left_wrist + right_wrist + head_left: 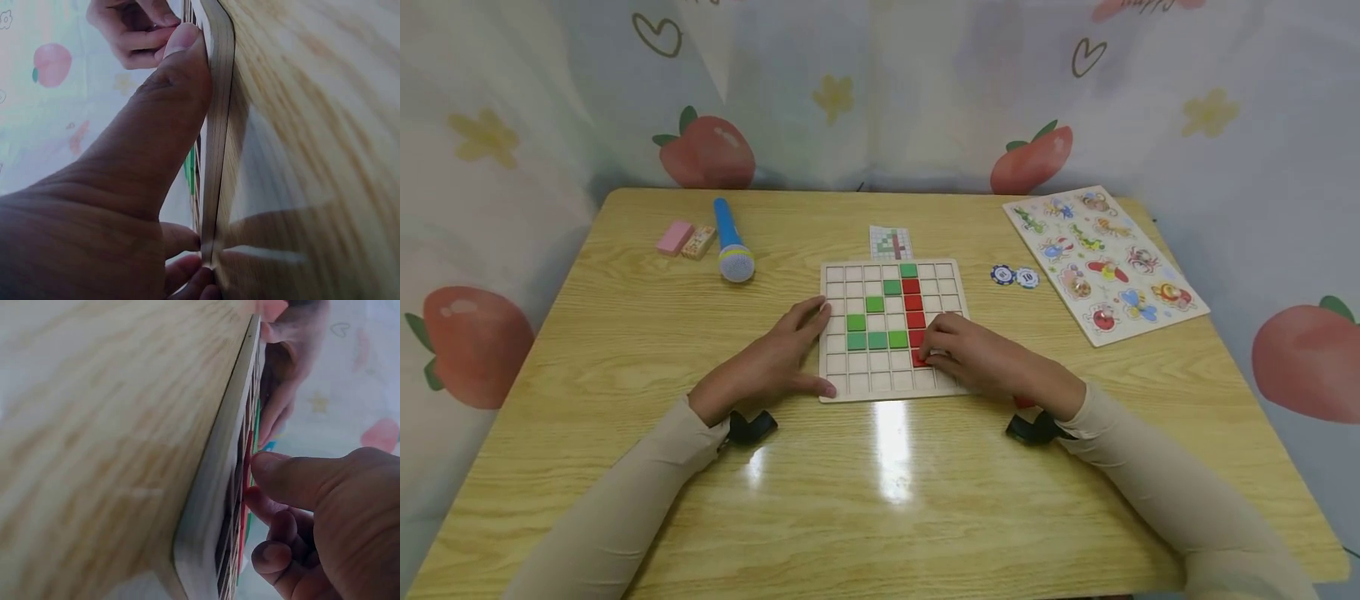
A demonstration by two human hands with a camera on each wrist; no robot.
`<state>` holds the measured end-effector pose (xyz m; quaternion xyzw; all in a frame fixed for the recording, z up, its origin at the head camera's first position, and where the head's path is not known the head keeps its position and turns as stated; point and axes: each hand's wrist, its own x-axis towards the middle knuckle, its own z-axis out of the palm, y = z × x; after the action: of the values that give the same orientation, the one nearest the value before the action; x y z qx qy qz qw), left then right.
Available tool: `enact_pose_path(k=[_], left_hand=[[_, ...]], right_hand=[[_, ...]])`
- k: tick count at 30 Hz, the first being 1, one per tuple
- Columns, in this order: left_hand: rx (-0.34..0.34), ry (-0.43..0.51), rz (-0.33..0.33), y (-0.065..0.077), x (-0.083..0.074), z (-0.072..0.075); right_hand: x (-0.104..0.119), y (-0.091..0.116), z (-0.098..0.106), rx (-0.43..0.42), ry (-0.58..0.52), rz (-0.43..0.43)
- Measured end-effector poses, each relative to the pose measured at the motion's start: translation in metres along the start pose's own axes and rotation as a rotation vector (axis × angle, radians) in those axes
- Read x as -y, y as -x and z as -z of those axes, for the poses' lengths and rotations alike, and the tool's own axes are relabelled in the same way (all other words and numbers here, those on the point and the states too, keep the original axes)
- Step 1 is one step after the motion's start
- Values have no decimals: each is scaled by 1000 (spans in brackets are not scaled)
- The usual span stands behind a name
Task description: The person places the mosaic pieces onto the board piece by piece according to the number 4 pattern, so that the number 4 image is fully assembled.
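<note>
A square wooden grid board (868, 385) lies in front of me. Green tiles (877, 340) form a triangle-like outline in its cells, beside a column of red tiles (913, 303). My left hand (767, 362) rests against the board's left side, fingers spread along the edge and thumb (181, 44) at the near corner. With thumb and forefinger, my right hand (977, 354) pinches the lowest red tile (919, 359) in the column. Its other fingers are curled, and the hand covers part of the board's right side.
Behind the board lies a small pattern card (891, 243). A blue toy microphone (727, 225), a pink block (675, 237) and a patterned block (699, 242) sit at the back left. To the right are poker chips (1014, 276) and an insect puzzle board (1105, 262). Something red (1024, 402) shows beneath my right wrist.
</note>
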<state>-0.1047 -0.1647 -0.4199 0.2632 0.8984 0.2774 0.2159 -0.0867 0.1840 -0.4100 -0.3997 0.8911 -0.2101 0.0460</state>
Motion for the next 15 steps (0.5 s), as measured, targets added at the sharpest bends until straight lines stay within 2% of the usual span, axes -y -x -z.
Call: enact_pose_path(k=[4,7,9,15], left_hand=[[5,5,4,-1,-3,0],[9,12,18,0,-3,0],[8,16,24,1,-3,-1],[4,-2,15,0,-3,-1]], right_hand=[[-2,8,4,-3,11,23],[-5,21,8,-23,-5,12],[-8,36,14,-55,-21,-27],[-18,97,29,-241,-39,-142]])
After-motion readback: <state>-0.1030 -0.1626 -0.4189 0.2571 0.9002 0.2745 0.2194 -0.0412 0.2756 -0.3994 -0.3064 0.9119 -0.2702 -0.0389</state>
